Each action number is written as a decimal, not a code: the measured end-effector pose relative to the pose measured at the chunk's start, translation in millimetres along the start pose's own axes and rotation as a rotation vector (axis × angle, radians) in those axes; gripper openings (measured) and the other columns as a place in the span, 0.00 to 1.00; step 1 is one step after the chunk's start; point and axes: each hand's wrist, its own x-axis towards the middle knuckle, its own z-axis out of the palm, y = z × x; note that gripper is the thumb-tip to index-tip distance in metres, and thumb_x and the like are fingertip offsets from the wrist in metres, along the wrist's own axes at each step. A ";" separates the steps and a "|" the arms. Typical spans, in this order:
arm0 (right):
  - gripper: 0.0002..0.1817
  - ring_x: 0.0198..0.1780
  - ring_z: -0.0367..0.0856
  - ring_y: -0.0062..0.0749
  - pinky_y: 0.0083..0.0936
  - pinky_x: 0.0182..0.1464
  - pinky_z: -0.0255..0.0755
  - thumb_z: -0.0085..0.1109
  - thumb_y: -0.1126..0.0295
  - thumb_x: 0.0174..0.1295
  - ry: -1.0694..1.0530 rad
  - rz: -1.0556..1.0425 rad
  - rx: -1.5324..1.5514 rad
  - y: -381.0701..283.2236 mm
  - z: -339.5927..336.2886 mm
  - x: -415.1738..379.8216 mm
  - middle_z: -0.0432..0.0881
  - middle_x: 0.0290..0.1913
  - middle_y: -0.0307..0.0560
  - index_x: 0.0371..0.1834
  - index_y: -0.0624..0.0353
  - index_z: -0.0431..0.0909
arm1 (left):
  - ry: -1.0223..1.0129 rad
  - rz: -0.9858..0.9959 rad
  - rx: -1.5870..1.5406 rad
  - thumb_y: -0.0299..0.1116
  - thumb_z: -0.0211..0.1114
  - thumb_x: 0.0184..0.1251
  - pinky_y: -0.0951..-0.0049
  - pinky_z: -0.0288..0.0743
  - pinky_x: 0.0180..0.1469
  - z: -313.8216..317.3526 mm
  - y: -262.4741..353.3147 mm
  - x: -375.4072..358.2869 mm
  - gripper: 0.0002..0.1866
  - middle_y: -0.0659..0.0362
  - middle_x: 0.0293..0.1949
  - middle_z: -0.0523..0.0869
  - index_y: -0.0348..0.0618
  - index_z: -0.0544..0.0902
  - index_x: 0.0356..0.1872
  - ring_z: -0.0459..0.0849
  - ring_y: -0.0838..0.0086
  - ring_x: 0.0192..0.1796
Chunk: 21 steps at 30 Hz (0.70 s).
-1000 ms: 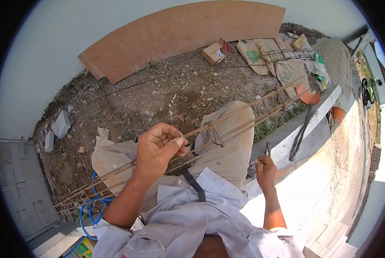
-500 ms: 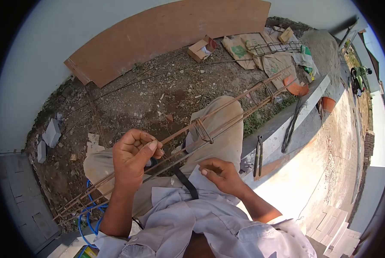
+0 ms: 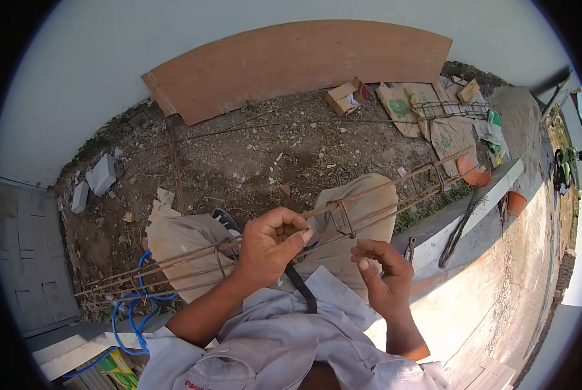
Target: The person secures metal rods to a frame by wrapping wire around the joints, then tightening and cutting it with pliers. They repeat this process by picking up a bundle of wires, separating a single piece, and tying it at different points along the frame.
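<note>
A long rebar cage [image 3: 369, 211] of thin rusty bars and square stirrups lies slantwise across my knees. My left hand [image 3: 271, 247] is over its near bars, thumb and fingers pinched together; anything between them is too small to make out. To the right, my right hand [image 3: 388, 276] is raised just below a stirrup [image 3: 341, 219], its thumb and curled forefinger close together. Whatever those fingertips hold cannot be made out. Beyond that hand the tip of a pincer-like tool [image 3: 410, 248] shows on the ledge, mostly hidden.
A bundle of dark tie wire [image 3: 456, 237] rests on the concrete ledge [image 3: 499, 188]. Blue hose [image 3: 133, 312] coils at lower left. Paper sacks [image 3: 453, 138], an open carton [image 3: 348, 97] and a plywood sheet [image 3: 304, 65] are by the wall. Grey blocks [image 3: 102, 174] lie at left.
The view has shifted, so the surroundings sit further right and lower. My right hand has risen towards the stirrup and now covers most of the pincer-like tool. My left hand stays pinched.
</note>
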 end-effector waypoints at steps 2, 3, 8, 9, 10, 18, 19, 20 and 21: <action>0.15 0.44 0.88 0.26 0.22 0.45 0.80 0.67 0.70 0.76 -0.053 0.144 0.162 -6.1 29.7 6.7 0.90 0.44 0.48 0.58 0.69 0.83 | -0.024 -0.001 0.023 0.22 0.69 0.76 0.79 0.80 0.41 8.8 -1.6 -7.9 0.04 0.61 0.41 0.87 0.35 0.84 0.46 0.85 0.83 0.41; 0.15 0.43 0.88 0.25 0.21 0.43 0.80 0.67 0.71 0.75 -0.092 0.218 0.245 -8.8 41.2 10.4 0.90 0.43 0.47 0.58 0.69 0.83 | -0.026 -0.003 0.039 0.22 0.68 0.76 0.79 0.79 0.41 10.0 -0.8 -11.5 0.04 0.62 0.41 0.87 0.35 0.83 0.46 0.84 0.84 0.41; 0.06 0.37 0.86 0.28 0.26 0.42 0.80 0.70 0.79 0.68 -0.199 0.079 0.007 -9.3 59.9 31.1 0.90 0.41 0.49 0.47 0.67 0.89 | 0.049 -0.010 0.094 0.22 0.67 0.77 0.81 0.78 0.42 -5.1 2.5 -28.8 0.03 0.63 0.40 0.86 0.35 0.83 0.47 0.83 0.86 0.40; 0.06 0.36 0.85 0.31 0.27 0.41 0.79 0.70 0.80 0.68 -0.204 -0.049 -0.065 -11.5 63.7 35.6 0.89 0.39 0.50 0.46 0.66 0.89 | 0.059 0.008 0.066 0.22 0.68 0.76 0.80 0.78 0.41 -6.3 -1.7 -32.5 0.04 0.63 0.40 0.86 0.35 0.83 0.47 0.83 0.86 0.40; 0.05 0.35 0.84 0.34 0.28 0.39 0.78 0.70 0.81 0.68 -0.201 -0.179 -0.135 -12.4 67.1 38.9 0.88 0.38 0.51 0.44 0.66 0.88 | 0.069 0.023 0.081 0.23 0.68 0.76 0.80 0.79 0.41 -7.5 -3.4 -34.8 0.05 0.63 0.40 0.86 0.36 0.83 0.47 0.83 0.86 0.40; 0.02 0.40 0.81 0.51 0.41 0.45 0.75 0.63 0.82 0.70 -0.134 -0.406 -0.380 -25.6 75.2 50.1 0.83 0.40 0.56 0.42 0.66 0.80 | 0.206 0.098 0.153 0.26 0.72 0.73 0.74 0.81 0.44 -23.5 19.2 -63.1 0.10 0.59 0.44 0.87 0.36 0.84 0.50 0.86 0.79 0.42; 0.02 0.42 0.81 0.52 0.42 0.48 0.75 0.62 0.81 0.71 -0.070 -0.476 -0.407 -25.2 74.0 56.0 0.83 0.41 0.57 0.42 0.66 0.80 | 0.226 0.112 0.199 0.27 0.72 0.72 0.72 0.81 0.45 -30.0 24.4 -71.0 0.11 0.58 0.44 0.87 0.36 0.85 0.51 0.86 0.77 0.43; 0.01 0.47 0.79 0.54 0.44 0.54 0.73 0.60 0.82 0.72 -0.048 -0.440 -0.407 -21.0 69.7 58.8 0.82 0.44 0.57 0.43 0.66 0.78 | 0.230 0.151 0.300 0.28 0.73 0.72 0.70 0.81 0.46 -38.5 26.9 -78.7 0.12 0.57 0.44 0.87 0.36 0.85 0.51 0.87 0.74 0.43; 0.01 0.47 0.79 0.54 0.43 0.54 0.73 0.59 0.82 0.72 -0.041 -0.435 -0.409 -18.2 65.0 61.2 0.82 0.44 0.57 0.43 0.66 0.78 | 0.232 0.190 0.401 0.29 0.74 0.71 0.68 0.82 0.47 -47.9 28.9 -86.7 0.13 0.55 0.45 0.87 0.37 0.85 0.52 0.87 0.70 0.44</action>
